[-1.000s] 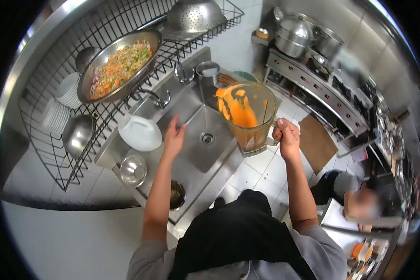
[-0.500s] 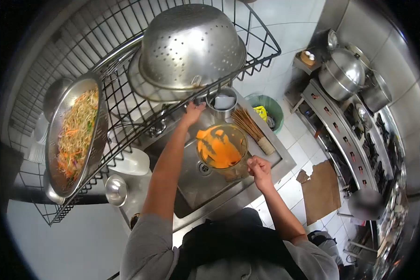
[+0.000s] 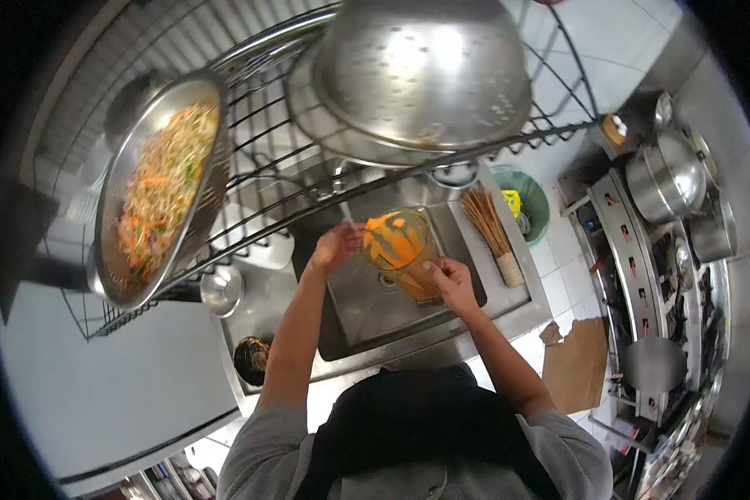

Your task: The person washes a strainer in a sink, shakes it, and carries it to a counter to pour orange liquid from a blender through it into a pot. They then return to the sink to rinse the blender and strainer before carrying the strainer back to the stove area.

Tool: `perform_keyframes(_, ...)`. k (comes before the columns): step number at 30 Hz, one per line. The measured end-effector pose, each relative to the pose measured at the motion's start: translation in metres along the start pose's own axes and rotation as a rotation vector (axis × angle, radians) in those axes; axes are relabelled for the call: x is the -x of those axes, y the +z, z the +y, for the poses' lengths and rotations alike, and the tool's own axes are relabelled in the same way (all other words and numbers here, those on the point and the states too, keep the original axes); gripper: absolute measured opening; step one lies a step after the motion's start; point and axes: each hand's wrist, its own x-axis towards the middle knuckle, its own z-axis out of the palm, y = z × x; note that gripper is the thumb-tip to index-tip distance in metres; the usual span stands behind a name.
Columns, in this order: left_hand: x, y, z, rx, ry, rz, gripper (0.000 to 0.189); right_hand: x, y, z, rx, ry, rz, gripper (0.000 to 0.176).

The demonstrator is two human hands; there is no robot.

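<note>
Over the sink (image 3: 354, 321), a clear jug (image 3: 392, 250) is tilted with its mouth up toward me, its inside smeared with thick orange residue. My right hand (image 3: 452, 283) is closed at the jug's right side, where its handle appears to be, though the grip hides it. At the jug's left rim is my left hand (image 3: 339, 246), its fingers extended toward the edge; contact with the rim is hard to make out. Just above that hand stands the faucet (image 3: 339, 179), with a pale streak below it that looks like water.
Overhead, a wire rack (image 3: 262, 221) holds a large metal colander (image 3: 425, 75) and a strainer bowl of noodles (image 3: 162, 192). A stick brush (image 3: 492, 233) lies right of the sink, near a green bin (image 3: 529, 196). A small metal bowl (image 3: 222, 292) sits left.
My left hand has come down from the faucet to the jug's left rim. The jug, still in my right hand, is tilted differently. The view has shifted, so the rack appears closer.
</note>
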Motion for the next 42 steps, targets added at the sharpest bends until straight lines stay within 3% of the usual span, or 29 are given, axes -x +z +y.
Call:
perform_keyframes(2,-0.009,-0.039,-0.019,0.405,0.05,-0.495,0.039,-0.01,0.016,-0.002,0.057,0.016,-0.051,0.03)
perform_keyframes(3,0.008,-0.022,-0.013,0.414,0.063,-0.488,0.039,-0.013,0.024,-0.01,0.095,-0.013,-0.059,0.031)
perform_keyframes(5,0.052,0.051,0.013,0.063,0.196,0.118,0.039,-0.012,0.039,-0.017,0.137,-0.037,-0.067,0.032)
perform_keyframes(10,0.039,0.035,0.016,0.071,0.16,-0.05,0.037,0.0,0.066,-0.034,0.077,-0.034,-0.009,0.029)
perform_keyframes(12,0.033,0.039,0.023,0.06,0.104,-0.111,0.035,-0.004,0.061,-0.01,-0.002,0.021,0.009,0.028)
perform_keyframes(14,0.034,0.063,0.033,0.105,0.149,0.1,0.036,-0.005,0.055,0.016,-0.082,0.088,0.031,0.028)
perform_keyframes(19,-0.076,0.01,0.006,-0.002,0.133,-0.042,0.037,-0.004,0.064,0.035,0.083,-0.052,0.09,0.029)
perform_keyframes(21,-0.083,0.013,0.012,-0.072,0.132,-0.063,0.037,-0.006,0.077,0.035,0.006,-0.042,0.077,0.03)
perform_keyframes(23,-0.034,0.056,0.056,-0.574,0.392,-0.085,0.013,-0.01,0.082,0.041,-0.079,-0.03,0.061,0.032)
perform_keyframes(25,-0.014,0.07,0.073,-0.459,0.424,-0.073,0.017,-0.015,0.084,0.058,0.11,-0.006,0.047,0.027)
perform_keyframes(27,-0.017,0.068,0.078,-1.188,0.419,0.128,0.027,-0.021,0.092,0.069,0.157,0.058,0.062,0.026)
perform_keyframes(28,-0.031,0.055,0.073,-1.434,0.514,0.133,0.036,-0.022,0.097,0.075,0.205,0.116,0.076,0.026)
perform_keyframes(31,-0.029,0.046,0.079,-1.589,0.424,0.179,0.038,-0.03,0.108,0.082,0.013,0.042,0.086,0.023)
perform_keyframes(32,-0.011,0.054,0.087,-1.662,0.298,0.247,0.04,-0.036,0.098,0.093,0.01,0.041,0.088,0.023)
perform_keyframes(34,0.0,0.047,0.083,-1.637,0.396,0.261,0.04,-0.051,0.074,0.115,-0.037,-0.111,0.013,0.025)
perform_keyframes(36,0.008,0.031,0.07,-1.614,0.38,0.307,0.041,-0.057,0.073,0.111,-0.125,-0.028,0.015,0.026)
perform_keyframes(38,0.002,-0.005,0.049,-1.717,0.53,0.235,0.036,-0.062,0.073,0.106,-0.203,0.045,0.013,0.029)
perform_keyframes(39,0.019,0.005,0.054,-1.715,0.527,0.24,0.036,-0.063,0.073,0.108,-0.188,0.046,0.017,0.027)
perform_keyframes(41,0.064,0.038,0.075,-1.105,0.21,0.218,0.042,-0.068,0.075,0.114,-0.173,0.052,0.015,0.026)
perform_keyframes(42,0.061,0.026,0.065,-1.107,0.17,0.202,0.033,-0.077,0.079,0.122,-0.221,0.05,0.051,0.023)
